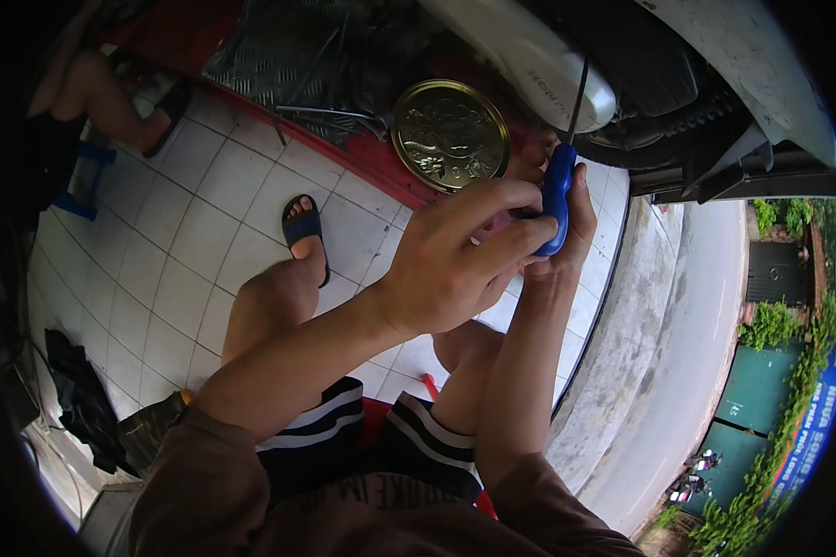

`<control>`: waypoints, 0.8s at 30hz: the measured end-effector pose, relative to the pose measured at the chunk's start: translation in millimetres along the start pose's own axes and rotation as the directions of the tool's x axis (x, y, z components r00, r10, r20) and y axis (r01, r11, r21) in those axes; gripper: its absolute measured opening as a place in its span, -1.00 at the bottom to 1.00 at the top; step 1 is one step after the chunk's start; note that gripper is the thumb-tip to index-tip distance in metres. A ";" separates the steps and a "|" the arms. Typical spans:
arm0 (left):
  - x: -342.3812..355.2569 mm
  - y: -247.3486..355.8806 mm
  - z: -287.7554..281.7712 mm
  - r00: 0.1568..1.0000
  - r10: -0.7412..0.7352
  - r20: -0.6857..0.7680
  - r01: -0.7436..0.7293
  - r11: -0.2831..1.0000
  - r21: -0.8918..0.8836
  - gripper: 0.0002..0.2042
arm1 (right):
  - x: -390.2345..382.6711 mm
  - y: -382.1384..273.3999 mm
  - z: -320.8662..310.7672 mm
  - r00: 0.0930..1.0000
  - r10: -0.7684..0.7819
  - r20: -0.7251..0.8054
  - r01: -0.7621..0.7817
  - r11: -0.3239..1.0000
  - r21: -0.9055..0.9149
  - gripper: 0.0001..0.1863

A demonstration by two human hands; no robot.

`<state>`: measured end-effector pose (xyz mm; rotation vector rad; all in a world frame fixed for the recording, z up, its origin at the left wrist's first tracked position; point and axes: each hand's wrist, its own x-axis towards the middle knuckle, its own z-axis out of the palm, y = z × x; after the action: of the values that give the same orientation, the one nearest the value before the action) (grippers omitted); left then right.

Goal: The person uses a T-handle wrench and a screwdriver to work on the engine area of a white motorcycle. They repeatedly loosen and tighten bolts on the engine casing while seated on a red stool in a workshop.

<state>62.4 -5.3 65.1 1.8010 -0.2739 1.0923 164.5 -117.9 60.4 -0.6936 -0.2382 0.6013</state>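
Note:
A blue-handled screwdriver (pixel 555 195) is held up in the middle right, its long dark shaft pointing up past the white plastic casing (pixel 539 65) on the underside of a vehicle. My left hand (pixel 460 251) has its fingers curled against the lower end of the handle. Behind it, my right hand (pixel 571 218) grips the same handle from the right, partly hidden by the handle and left hand. Left of the hands, a round gold embossed metal tray (pixel 450 136) sits on a red surface (pixel 362 167); whatever lies just behind my fingers is hard to make out.
Metal tools (pixel 330 121) lie on the red surface's dark plate. Another person's leg (pixel 111 102) shows at upper left near a blue stool (pixel 84 181). Black cloth (pixel 84 399) lies at lower left on white floor tiles (pixel 195 232). A pavement and road (pixel 669 316) run along the right.

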 end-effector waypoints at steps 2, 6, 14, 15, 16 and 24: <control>0.2 -3.3 -2.0 0.995 0.095 0.036 -0.096 0.994 0.044 -0.65 | -1.3 0.0 -2.4 0.999 0.002 -0.053 -0.004 0.999 -0.046 -0.55; -0.5 -1.9 -0.2 0.992 0.111 0.056 -0.113 0.993 0.036 -0.61 | 1.8 -2.3 -6.8 0.988 0.017 0.151 -0.018 1.000 0.005 -0.54; -0.4 -6.5 1.6 0.997 0.070 -0.031 -0.069 0.997 0.030 -0.61 | 1.5 -1.5 -1.6 0.997 0.001 0.083 -0.007 0.997 0.079 -0.53; 0.4 -9.1 1.1 0.992 0.126 -0.031 -0.125 0.991 0.039 -0.60 | -0.1 -1.8 -2.0 0.999 0.000 0.043 0.000 1.000 0.015 -0.53; 0.8 -10.4 0.8 0.984 0.176 -0.034 -0.175 0.984 0.042 -0.59 | -1.4 -2.2 -2.7 1.000 -0.009 -0.003 0.009 0.999 -0.044 -0.53; 2.0 -2.2 0.8 0.993 0.116 0.015 -0.116 0.993 0.028 -0.54 | -0.2 -1.5 -3.1 0.987 -0.017 0.160 0.004 0.997 0.081 -0.50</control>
<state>65.3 -4.3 65.3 1.8374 -0.3766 1.1712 166.2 -120.5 59.1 -0.5662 -0.3652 0.6545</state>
